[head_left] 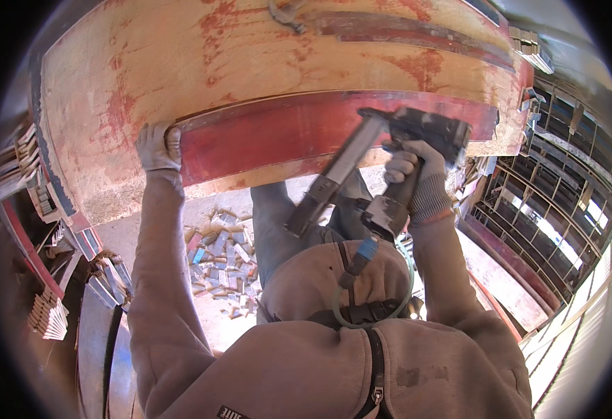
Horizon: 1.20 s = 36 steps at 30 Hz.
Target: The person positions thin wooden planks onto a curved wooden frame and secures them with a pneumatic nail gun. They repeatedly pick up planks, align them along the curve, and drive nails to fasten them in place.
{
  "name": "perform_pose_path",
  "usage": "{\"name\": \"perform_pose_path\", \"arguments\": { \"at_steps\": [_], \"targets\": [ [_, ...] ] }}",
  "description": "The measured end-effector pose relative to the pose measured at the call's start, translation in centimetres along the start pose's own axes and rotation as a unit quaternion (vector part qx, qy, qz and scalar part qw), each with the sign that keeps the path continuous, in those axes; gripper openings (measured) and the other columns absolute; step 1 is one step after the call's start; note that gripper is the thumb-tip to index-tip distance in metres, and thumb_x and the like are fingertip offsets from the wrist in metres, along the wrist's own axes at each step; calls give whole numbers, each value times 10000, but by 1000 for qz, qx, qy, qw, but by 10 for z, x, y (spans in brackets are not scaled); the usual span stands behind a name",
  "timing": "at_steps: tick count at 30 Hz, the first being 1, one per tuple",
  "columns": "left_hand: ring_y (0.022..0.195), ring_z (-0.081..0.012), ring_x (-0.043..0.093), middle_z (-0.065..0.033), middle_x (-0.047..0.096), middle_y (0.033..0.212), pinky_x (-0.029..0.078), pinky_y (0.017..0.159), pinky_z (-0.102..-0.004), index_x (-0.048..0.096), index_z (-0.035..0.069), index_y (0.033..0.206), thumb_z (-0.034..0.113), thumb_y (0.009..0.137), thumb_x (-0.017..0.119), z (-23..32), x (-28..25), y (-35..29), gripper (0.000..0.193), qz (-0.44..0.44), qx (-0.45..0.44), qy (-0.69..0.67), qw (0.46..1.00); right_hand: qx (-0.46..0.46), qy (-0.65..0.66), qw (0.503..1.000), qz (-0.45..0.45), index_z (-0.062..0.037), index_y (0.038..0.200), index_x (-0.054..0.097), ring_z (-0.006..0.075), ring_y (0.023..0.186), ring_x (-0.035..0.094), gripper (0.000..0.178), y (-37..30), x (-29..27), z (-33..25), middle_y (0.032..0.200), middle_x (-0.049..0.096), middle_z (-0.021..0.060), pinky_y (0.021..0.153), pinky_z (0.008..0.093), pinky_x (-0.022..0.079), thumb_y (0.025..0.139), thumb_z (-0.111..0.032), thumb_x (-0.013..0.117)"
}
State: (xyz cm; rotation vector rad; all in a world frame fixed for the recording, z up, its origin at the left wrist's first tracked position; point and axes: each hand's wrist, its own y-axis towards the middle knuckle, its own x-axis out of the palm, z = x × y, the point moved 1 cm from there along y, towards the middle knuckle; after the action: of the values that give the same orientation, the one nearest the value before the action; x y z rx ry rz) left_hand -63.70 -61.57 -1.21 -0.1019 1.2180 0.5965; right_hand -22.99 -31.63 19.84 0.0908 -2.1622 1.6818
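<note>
A long red board (250, 140) lies along the near edge of a worn, paint-stained yellowish worktable (145, 70). My left hand (158, 148), in a pale work glove, is closed round the board's left end. In its matching glove, my right hand (418, 174) grips the handle of a black nail gun (428, 131), held over the board's right half. The gun's long magazine slants down towards my body. Whether its nose touches the board I cannot tell. A blue coupling (363, 255) and a thin green hose (336, 307) hang below the handle.
A hammer (288, 19) and a dark reddish strip of board (411, 38) lie farther back on the table. Many small block-like pieces (226, 251) litter the floor by my legs. Stacked slats (48, 314) stand at left, a metal rack (550, 223) at right.
</note>
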Motion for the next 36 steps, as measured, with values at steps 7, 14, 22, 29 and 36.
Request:
{"name": "perform_pose_path", "arguments": {
  "at_steps": [7, 14, 22, 29, 36],
  "targets": [
    [1208, -354, 611, -133, 678, 1287, 448, 1077, -524, 682, 124, 1262, 280, 931, 730, 70, -3, 9, 369, 67, -76, 94, 990, -162, 0, 983, 85, -125, 693, 507, 145, 548, 508, 262, -47, -164, -186, 616, 512, -3, 565, 279, 485, 935, -146, 603],
    [1305, -385, 565, -149, 622, 1407, 404, 1163, -513, 559, 92, 1447, 417, 776, 838, 387, 141, 99, 797, -35, 23, 15, 999, -195, -281, 910, 235, -79, 701, 596, 199, 470, 530, 210, 1, -389, -459, 576, 558, 57, 492, 346, 503, 875, -176, 661],
    [1039, -344, 691, -129, 730, 1142, 543, 911, -469, 653, 155, 1332, 361, 817, 817, 454, 194, 150, 578, -280, -11, 45, 959, -210, -705, 465, 493, 7, 1018, 721, 423, 1025, 722, 314, 138, -510, -634, 1015, 740, 255, 875, 496, 570, 818, -233, 684],
    [920, -323, 678, -74, 709, 1030, 539, 788, -446, 655, 136, 1113, 215, 759, 807, 503, 105, 145, 394, -73, 130, 114, 982, -209, -688, 514, 469, 56, 1262, 625, 488, 1151, 655, 666, 175, -481, -615, 1244, 658, 336, 982, 548, 527, 785, -398, 729],
    [893, -288, 681, -50, 704, 1015, 533, 727, -407, 668, 139, 1090, 32, 738, 708, 542, 124, 106, 371, 52, 191, 64, 978, -181, -160, 964, 112, -18, 1220, 658, 283, 914, 729, 637, 111, -399, -576, 1117, 717, 185, 816, 463, 610, 968, -595, 561]
  ]
}}
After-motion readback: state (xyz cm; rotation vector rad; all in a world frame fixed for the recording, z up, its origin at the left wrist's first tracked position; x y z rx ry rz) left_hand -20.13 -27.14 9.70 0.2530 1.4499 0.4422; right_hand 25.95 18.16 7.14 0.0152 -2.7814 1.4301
